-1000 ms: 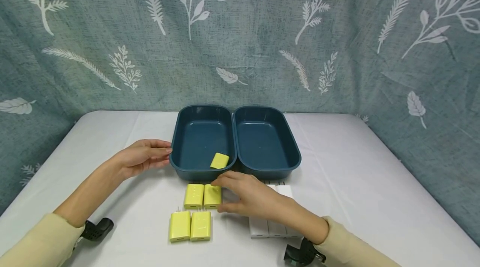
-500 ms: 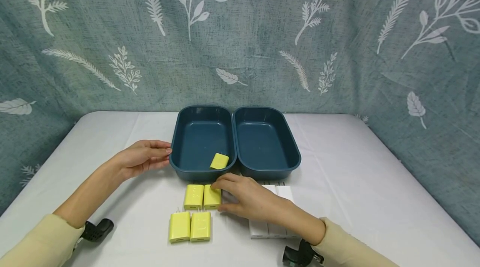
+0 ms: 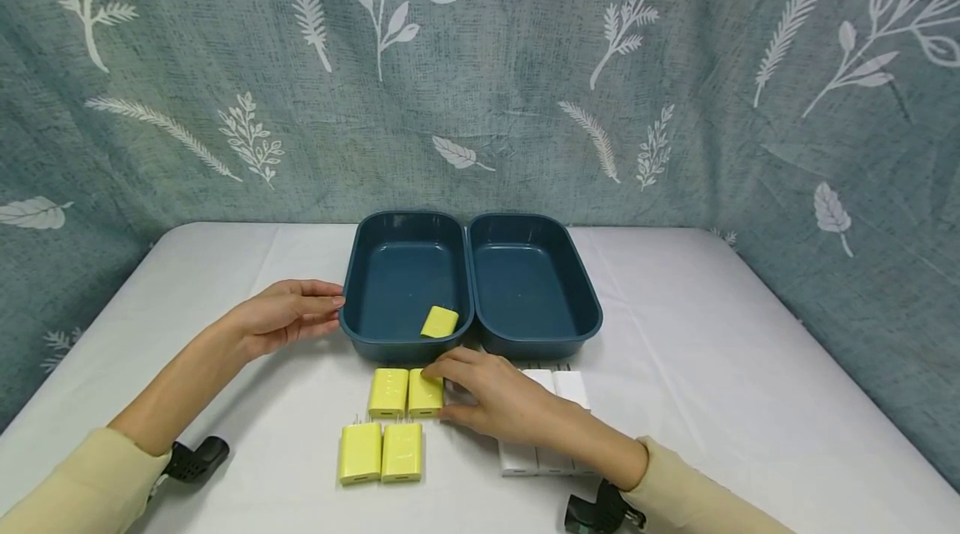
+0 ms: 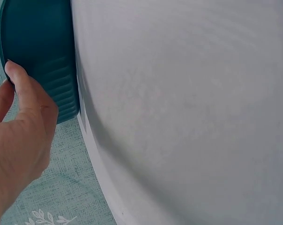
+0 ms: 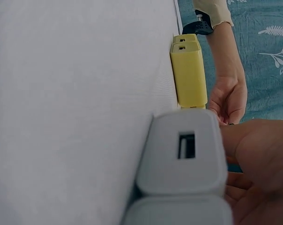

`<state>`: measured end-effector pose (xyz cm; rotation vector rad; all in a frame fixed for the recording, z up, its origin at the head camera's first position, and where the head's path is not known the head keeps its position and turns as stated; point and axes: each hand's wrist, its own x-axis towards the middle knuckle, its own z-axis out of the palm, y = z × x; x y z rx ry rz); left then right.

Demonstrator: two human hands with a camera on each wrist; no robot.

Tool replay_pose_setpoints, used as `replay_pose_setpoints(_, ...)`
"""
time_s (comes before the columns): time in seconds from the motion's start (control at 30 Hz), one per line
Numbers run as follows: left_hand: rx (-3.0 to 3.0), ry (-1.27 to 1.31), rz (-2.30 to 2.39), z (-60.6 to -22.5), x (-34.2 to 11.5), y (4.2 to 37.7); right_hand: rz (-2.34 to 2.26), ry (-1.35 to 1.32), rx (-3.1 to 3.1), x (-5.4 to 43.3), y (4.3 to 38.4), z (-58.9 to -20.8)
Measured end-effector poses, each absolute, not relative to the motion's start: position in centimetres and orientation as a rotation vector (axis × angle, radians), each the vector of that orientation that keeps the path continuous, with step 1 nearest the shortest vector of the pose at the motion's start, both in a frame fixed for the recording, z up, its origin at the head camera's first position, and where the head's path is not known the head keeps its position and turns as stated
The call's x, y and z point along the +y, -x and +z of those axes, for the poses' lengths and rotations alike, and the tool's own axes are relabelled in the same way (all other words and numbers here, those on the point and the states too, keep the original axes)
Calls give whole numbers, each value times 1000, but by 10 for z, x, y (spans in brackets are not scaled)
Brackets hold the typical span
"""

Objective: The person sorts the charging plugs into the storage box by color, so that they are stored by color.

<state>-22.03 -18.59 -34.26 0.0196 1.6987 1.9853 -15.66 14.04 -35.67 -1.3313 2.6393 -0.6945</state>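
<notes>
While a straight-fingered left hand [image 3: 288,313] touches a rounded navy plastic tray [image 3: 405,276] holding one boxy yellow charger [image 3: 440,321], the right hand [image 3: 495,392] pinches another charger [image 3: 424,397]; three yellow chargers [image 3: 389,392] and boxy white chargers [image 3: 517,457] remain outside.

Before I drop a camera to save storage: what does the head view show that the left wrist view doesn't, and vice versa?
Only head: yellow chargers, white chargers, right tray, right hand, sleeves and wrist cameras.

Only left wrist: ridges on the side of the left tray.

Both: left hand touching that tray, white table and leaf-print curtain.
</notes>
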Motion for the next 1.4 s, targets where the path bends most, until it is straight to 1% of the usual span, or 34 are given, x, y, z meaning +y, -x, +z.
replay_pose_setpoints(0.5, 1671, -27, 2001, -342, -185, 218, -925, 1337, 2586, 142, 156, -360)
replay_pose_setpoints(0.67, 1670, -29, 1996, -342, -185, 218, -934, 1339, 2594, 143, 154, -357)
replay_pose_setpoints(1.4, 1677, -26, 1994, -342, -186, 219, -1126, 1406, 2555, 152, 145, -334)
